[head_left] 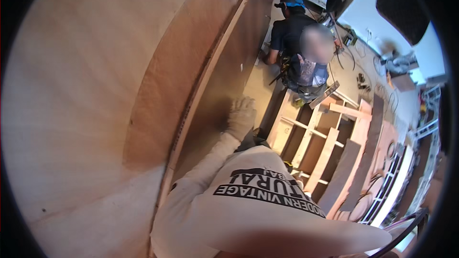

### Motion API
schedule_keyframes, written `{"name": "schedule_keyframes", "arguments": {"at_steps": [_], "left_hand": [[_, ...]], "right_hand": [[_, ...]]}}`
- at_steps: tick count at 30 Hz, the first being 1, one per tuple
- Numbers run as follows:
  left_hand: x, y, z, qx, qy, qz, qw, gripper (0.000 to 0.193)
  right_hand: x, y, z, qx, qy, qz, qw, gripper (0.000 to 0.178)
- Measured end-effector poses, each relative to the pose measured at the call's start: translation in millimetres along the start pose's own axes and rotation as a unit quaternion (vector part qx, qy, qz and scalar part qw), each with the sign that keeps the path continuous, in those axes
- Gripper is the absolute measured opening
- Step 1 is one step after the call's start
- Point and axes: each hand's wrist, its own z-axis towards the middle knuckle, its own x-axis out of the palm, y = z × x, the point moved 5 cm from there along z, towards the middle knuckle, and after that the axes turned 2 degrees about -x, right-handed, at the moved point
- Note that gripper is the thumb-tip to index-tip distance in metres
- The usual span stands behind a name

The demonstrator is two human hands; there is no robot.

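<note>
My left hand (pixel 241 116) rests against the lower part of a dark brown wooden panel (pixel 224 83), fingers stretched out and nothing held. Its white-sleeved arm runs alongside the panel. A light wooden edge strip (pixel 210 67) borders the panel, and a broad pale plywood sheet (pixel 95 67) fills the left side. My right sleeve (pixel 344 236) reaches toward the lower right, but the right hand does not show. Just past my shirt, a small yellow-and-black thing (pixel 288 166) is partly hidden, too small to name.
A person in dark clothes (pixel 291 36) crouches by the panel's far end. A wooden frame (pixel 311 131) with loose boards (pixel 342 177) lies to the right. Cables and tools (pixel 363 81) are scattered on the floor. A metal ladder (pixel 427 124) and a dark hose (pixel 404 231) are farther right.
</note>
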Motion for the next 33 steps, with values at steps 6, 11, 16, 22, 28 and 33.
{"name": "schedule_keyframes", "arguments": {"at_steps": [6, 11, 16, 22, 28, 33], "left_hand": [[-131, -15, -18, -0.079, -0.088, 0.105, 0.987, 0.048], [-156, -6, -3, -0.152, -0.039, 0.181, 0.971, 0.058], [-143, 1, -1, -0.179, -0.048, 0.217, 0.958, 0.07], [-157, 8, -43, -0.219, -0.049, 0.219, 0.949, 0.069], [-168, 4, -85, -0.221, -0.045, 0.234, 0.946, 0.066], [-193, 2, -128, -0.217, -0.021, 0.179, 0.959, 0.065]], "right_hand": [[-24, 106, -65, -0.205, 0.059, 0.284, 0.935, 0.023], [-41, 171, -78, -0.261, 0.113, 0.25, 0.926, 0.022], [-48, 211, -81, -0.3, 0.181, 0.197, 0.916, 0.021], [-52, 221, -86, -0.337, 0.169, 0.143, 0.915, 0.021], [-34, 194, -90, -0.346, 0.172, 0.141, 0.912, 0.021], [-16, 146, -90, -0.337, 0.172, 0.185, 0.907, 0.022]]}}
